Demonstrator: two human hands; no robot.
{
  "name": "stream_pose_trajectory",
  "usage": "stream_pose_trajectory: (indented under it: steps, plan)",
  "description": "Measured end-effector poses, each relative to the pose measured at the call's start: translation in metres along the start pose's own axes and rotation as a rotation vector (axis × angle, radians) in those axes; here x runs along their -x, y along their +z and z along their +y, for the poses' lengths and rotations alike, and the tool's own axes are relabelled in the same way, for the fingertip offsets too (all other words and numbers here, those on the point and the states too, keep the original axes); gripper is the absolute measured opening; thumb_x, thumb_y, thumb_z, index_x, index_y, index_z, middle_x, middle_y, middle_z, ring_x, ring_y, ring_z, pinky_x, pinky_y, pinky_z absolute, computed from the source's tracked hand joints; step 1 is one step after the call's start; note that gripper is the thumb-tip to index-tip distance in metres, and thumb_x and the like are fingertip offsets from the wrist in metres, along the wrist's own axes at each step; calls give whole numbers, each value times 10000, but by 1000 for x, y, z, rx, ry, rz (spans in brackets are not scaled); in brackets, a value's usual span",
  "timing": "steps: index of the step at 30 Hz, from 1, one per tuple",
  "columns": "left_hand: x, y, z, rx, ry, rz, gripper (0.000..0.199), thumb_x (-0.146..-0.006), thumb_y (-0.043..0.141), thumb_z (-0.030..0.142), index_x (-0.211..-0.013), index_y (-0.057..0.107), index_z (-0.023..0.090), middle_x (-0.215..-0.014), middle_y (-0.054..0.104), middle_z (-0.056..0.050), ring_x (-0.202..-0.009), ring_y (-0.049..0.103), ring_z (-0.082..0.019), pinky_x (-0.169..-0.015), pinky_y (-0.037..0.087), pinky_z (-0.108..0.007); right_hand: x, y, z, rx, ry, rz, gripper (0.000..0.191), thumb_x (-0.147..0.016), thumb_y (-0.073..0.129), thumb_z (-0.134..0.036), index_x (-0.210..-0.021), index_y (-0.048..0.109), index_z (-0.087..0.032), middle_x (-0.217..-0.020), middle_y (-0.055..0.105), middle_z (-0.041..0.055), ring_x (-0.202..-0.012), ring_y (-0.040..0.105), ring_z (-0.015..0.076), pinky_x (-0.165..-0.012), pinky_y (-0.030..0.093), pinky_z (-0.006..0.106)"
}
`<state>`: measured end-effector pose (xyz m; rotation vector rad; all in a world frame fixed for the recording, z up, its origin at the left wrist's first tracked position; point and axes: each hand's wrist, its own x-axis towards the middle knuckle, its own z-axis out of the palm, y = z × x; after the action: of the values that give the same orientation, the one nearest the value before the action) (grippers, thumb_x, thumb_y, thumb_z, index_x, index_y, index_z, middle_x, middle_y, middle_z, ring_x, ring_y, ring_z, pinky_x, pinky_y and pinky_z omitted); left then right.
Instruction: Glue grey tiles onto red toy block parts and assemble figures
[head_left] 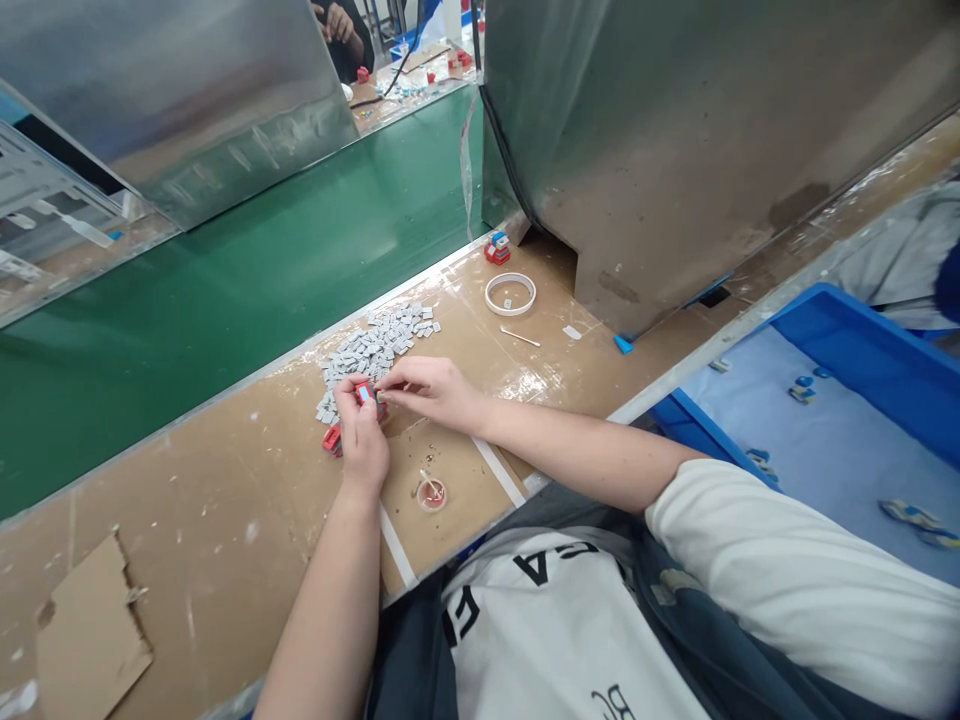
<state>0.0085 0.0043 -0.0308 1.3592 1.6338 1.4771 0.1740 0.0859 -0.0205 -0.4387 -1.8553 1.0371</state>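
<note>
Small red plastic block [365, 393] pinched by left hand [363, 440]; right hand [433, 392] fingertips pinched against it. Judged light, rigid; best gripped by sides.

Red part [365, 392], grey chips [375, 345], green belt [225, 290].

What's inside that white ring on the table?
Inside the white ring sits one tiny gray piece, lying on the brown table. It looks like the pieces in the gray pile. Nothing covers the inside, so nothing else is hidden there.
</note>
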Motion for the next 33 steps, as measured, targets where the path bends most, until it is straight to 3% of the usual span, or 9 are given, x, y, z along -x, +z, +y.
stream_pose_trajectory:
  steps: [6,15,22,27,30,33]
  plan:
    - [1,2,5,-51,43,51,201,-1002,537,293,-1192,585,249,-1059,542,-23,-942,530,-214,-895,453,-328,1,3,-1,10,19,7,131,-1039,734,-274,-986,786,-166,-981,798,64,-907,727,160,-835,590,286]
    - [1,3,3,116,-9,54,224,-996,595,344,-1205,567,268,-1110,529,-37,-1003,535,-225,-892,460,-304,3,11,-1,-70,30,41,136,-1039,678,-240,-990,787,-175,-1039,780,88,-988,722,184,-886,598,319]
    - [3,0,3,-26,102,21,186,-985,545,274,-1168,576,259,-1147,561,-49,-1055,536,-233,-967,442,-339,1,11,-6,-401,337,76,182,-895,837,-329,-950,778,-167,-945,789,36,-873,721,158,-877,590,317]
    - [3,0,3,-25,126,43,203,-965,556,285,-1163,583,254,-1150,563,-52,-1067,543,-230,-991,456,-346,1,13,-5,-424,392,67,237,-886,841,-375,-922,722,-172,-928,776,31,-880,714,170,-875,575,325]
    - [2,1,4,66,69,56,212,-933,599,322,-1135,576,263,-1158,561,-51,-1076,557,-228,-942,494,-326,-1,9,-4,-282,317,-3,245,-968,769,-407,-964,656,-189,-937,726,16,-848,653,158,-841,530,306]
    - [0,3,5,195,-14,53,239,-883,634,347,-1096,553,274,-1145,570,-41,-1048,583,-214,-870,515,-287,-5,2,-4,-112,181,-199,252,-1078,619,-422,-957,600,-202,-929,673,20,-859,597,168,-837,470,309]
